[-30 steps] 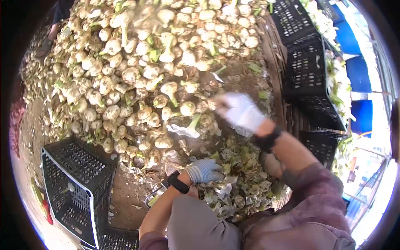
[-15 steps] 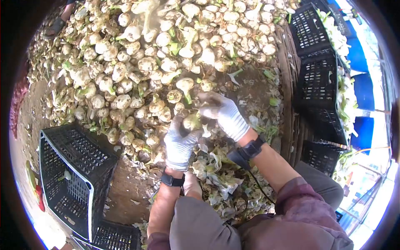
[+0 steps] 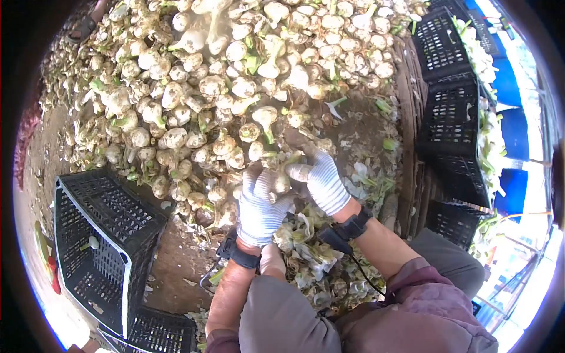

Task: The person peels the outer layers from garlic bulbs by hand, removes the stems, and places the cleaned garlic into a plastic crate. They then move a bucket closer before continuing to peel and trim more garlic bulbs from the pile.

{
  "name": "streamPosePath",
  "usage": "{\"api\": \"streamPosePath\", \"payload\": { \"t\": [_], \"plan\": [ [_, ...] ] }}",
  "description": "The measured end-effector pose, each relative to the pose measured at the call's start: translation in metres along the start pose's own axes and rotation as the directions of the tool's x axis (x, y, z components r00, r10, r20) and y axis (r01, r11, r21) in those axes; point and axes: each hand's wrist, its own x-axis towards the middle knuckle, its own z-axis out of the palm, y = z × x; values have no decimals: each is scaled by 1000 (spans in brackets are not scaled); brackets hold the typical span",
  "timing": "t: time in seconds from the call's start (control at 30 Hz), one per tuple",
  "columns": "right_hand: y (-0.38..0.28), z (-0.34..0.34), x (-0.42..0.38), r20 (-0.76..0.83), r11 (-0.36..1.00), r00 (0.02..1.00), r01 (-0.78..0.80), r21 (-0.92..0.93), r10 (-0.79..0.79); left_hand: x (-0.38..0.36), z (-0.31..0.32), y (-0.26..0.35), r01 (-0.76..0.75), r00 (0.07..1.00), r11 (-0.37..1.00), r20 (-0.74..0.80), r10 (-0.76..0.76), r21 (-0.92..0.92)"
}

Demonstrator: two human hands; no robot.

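The bulb between the gloved hands is mostly covered by the left hand and right hand. The heap of bulbs runs off the top edge. The lower black crate is cut off below.

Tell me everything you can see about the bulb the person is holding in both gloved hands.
The bulb is pale, cream-white and rounded, with dirty patches, like the heaped bulbs behind it. It sits between the two hands at the near edge of the heap, above a litter of trimmed leaves. The left hand cups it from below and the side; the right hand grips its other side, fingers curled over. Most of it is hidden by the gloves, so stalk and roots cannot be made out.
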Motion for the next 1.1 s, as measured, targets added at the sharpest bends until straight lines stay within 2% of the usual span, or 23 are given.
{"api": "streamPosePath", "payload": {
  "t": [0.07, 0.1, 0.13, 0.17, 0.2, 0.27, 0.33, 0.37, 0.4, 0.43, 0.47, 0.5, 0.6, 0.67, 0.73, 0.77, 0.8, 0.83, 0.87, 0.93, 1.0, 1.03, 1.1],
  "plan": [
    [-3, -2, -1, 16, 998, 999, -41, 49, 41, 2, -2, 4, -6, 1000, 1000, 11, 6, -2],
    [-2, -7, 0, 67, 994, 996, -65, 86, 60, 1, -3, 11, 273, 960, 839, 82, -266, -470],
    [-7, -6, 0, 118, 988, 990, -91, 122, 77, 3, -7, 18, 463, 852, 408, 268, -450, -787],
    [-14, -4, -2, 121, 988, 990, -93, 122, 78, 9, -14, 20, 496, 811, 194, 371, -453, -846],
    [-22, -3, -5, 180, 998, 983, -37, 56, 26, 9, -22, 22, 489, 723, -166, 504, -473, -856],
    [-29, 0, -7, 243, 1000, 970, 22, -6, -20, 0, -18, 0, 508, 650, -439, 665, -368, -741],
    [-29, -1, -4, 347, 771, 893, 430, -469, -286, -4, -13, 3, 483, 619, -464, 665, -418, -742],
    [-24, -2, 1, 394, 694, 812, 577, -431, -431, -4, -12, 5, 457, 583, -490, 666, -465, -742],
    [-22, -2, -1, 395, 693, 812, 577, -431, -430, -3, -13, 6, 456, 583, -491, 666, -465, -742],
    [-23, 1, -4, 233, 938, 951, 259, -231, -205, 0, -14, 5, 501, 643, -364, 619, -451, -785],
    [-25, 4, -6, 137, 995, 986, -97, 40, 90, 2, -14, 5, 531, 699, -230, 574, -426, -816],
    [-30, 7, -8, 122, 989, 982, -146, 7, 144, 1, -12, 5, 529, 699, -232, 574, -426, -816],
    [-3, 1, -8, 165, 978, 973, -179, 107, 160, -1, 1, 7, 394, 847, 349, 188, -498, -850],
    [-15, 4, -12, 185, 951, 943, -297, 88, 277, 4, -13, 16, 459, 756, 153, 294, -586, -875],
    [-13, 5, -12, 196, 980, 961, -181, -87, 195, 10, -33, 17, 593, 695, 111, 438, -571, -797],
    [-13, 4, -10, 215, 942, 972, -16, -335, 93, 9, -33, 15, 636, 681, 181, 435, -589, -750],
    [-12, 3, -7, 222, 941, 970, -16, -337, 96, 7, -35, 12, 632, 681, 180, 430, -593, -753],
    [-10, 2, -4, 276, 798, 952, 269, -538, -135, 5, -35, 9, 675, 661, 178, 479, -578, -716],
    [-10, 1, -2, 376, 538, 866, 500, -679, -331, 1, -34, 6, 717, 635, 176, 529, -563, -674],
    [-10, 3, 6, 376, 561, 894, 445, -698, -242, -2, -26, 0, 691, 663, 163, 527, -532, -704],
    [-3, 8, 11, 225, 623, 959, 282, -730, -171, -4, -25, -7, 707, 567, -105, 649, -507, -700],
    [-8, 8, 13, 234, 783, 969, 206, -587, -80, 0, -22, 3, 603, 613, -206, 613, -499, -771],
    [-3, -11, 14, 187, 856, 975, 194, -479, -116, -1, -25, -1, 646, 662, -54, 594, -456, -761]
  ]
}}
